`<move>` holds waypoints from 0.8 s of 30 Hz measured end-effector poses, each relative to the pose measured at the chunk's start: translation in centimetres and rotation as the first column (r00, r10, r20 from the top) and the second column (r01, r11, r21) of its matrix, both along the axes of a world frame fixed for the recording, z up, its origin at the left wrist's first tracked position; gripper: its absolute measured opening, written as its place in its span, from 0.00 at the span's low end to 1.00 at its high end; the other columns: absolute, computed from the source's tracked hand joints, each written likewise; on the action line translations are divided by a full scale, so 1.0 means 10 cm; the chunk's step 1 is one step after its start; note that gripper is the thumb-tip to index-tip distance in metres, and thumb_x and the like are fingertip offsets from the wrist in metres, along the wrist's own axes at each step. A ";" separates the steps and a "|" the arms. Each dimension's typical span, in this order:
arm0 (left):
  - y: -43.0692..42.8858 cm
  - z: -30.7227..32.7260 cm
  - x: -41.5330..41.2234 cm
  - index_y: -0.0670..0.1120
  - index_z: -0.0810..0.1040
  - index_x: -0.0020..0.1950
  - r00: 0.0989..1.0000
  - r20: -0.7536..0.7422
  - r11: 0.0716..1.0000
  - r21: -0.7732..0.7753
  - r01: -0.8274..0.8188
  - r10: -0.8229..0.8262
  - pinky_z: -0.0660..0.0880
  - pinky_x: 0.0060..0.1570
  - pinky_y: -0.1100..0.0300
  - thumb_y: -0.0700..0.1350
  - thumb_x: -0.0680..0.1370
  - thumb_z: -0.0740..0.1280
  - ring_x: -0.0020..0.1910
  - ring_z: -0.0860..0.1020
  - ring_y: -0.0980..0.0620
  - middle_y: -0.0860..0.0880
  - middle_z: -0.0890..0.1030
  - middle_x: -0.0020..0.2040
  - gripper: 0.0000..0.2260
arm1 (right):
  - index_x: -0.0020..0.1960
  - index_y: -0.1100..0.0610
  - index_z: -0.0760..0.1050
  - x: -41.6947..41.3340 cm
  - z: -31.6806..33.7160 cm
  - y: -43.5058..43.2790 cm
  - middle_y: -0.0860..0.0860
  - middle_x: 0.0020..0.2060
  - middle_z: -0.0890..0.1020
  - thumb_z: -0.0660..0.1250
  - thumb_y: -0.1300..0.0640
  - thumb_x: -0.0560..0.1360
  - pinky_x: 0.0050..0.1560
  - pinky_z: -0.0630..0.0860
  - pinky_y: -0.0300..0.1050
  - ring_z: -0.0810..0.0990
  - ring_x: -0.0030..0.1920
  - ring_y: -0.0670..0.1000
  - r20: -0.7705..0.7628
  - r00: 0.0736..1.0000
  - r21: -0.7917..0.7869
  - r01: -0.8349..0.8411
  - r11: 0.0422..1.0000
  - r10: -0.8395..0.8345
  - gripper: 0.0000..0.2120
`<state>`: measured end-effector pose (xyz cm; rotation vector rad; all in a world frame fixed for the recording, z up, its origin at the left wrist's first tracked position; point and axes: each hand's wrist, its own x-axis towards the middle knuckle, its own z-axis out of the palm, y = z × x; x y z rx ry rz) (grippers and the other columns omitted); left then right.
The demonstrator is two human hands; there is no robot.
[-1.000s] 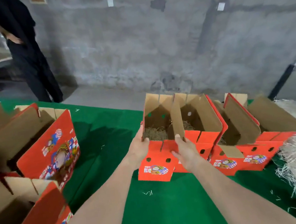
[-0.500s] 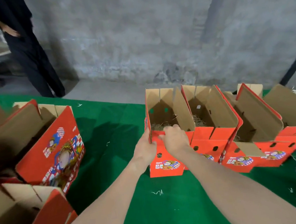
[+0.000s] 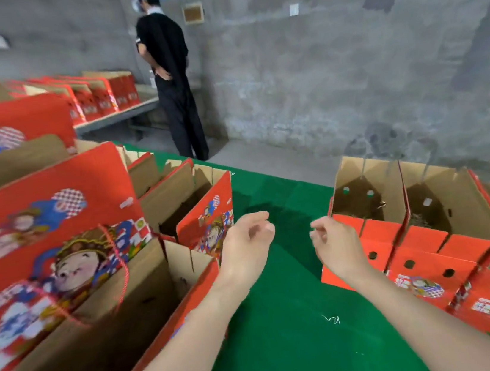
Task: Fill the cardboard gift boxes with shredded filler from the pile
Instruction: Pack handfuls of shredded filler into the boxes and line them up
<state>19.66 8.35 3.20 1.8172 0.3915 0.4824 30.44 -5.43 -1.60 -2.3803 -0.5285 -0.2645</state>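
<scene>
Two open red gift boxes with filler inside stand at the right: the nearer-left one (image 3: 360,198) and its neighbour (image 3: 446,208). My right hand (image 3: 335,245) hovers just left of the first box, fingers loosely curled, holding nothing. My left hand (image 3: 248,244) is over the green table (image 3: 288,335), empty, fingers apart, close to an open red box (image 3: 207,218) at the left. Another open red box (image 3: 106,322) with a printed lid stands nearest me at the left. The filler pile is out of view.
More red boxes (image 3: 9,129) line the left side. A person in black (image 3: 172,79) stands by a far shelf (image 3: 116,115) stacked with red boxes. A grey concrete wall (image 3: 332,80) is behind. A few filler strands (image 3: 331,318) lie on the cloth.
Both hands have let go of the filled box and drawn back to the left. My view has swung left and up, so the filler pile has left the frame.
</scene>
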 end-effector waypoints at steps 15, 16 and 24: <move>2.07 1.48 -2.19 0.45 0.73 0.64 0.662 -0.067 0.338 0.895 -0.292 0.747 0.69 0.58 0.50 0.51 0.69 0.73 0.59 0.75 0.42 0.43 0.78 0.58 0.26 | 0.65 0.50 0.67 -2.20 1.31 1.68 0.47 0.52 0.79 0.63 0.53 0.77 0.58 0.74 0.48 0.77 0.55 0.48 -0.128 0.672 0.176 -0.709 0.683 0.730 0.17; 2.11 1.51 -2.23 0.46 0.74 0.62 0.635 -0.232 0.411 0.900 -0.148 0.737 0.73 0.55 0.51 0.53 0.68 0.73 0.56 0.77 0.43 0.44 0.79 0.56 0.25 | 0.66 0.50 0.66 -2.23 1.30 1.72 0.48 0.54 0.79 0.63 0.52 0.77 0.59 0.73 0.47 0.76 0.56 0.48 -0.174 0.676 0.188 -0.691 0.698 0.716 0.18; 1.68 1.32 -2.24 0.49 0.79 0.48 0.787 0.004 0.255 0.945 -0.204 0.617 0.75 0.42 0.58 0.43 0.72 0.66 0.45 0.80 0.44 0.48 0.82 0.45 0.07 | 0.51 0.49 0.70 -2.29 1.41 1.77 0.51 0.45 0.75 0.67 0.38 0.70 0.49 0.80 0.52 0.79 0.50 0.58 -0.659 0.248 0.678 -0.211 0.704 0.710 0.18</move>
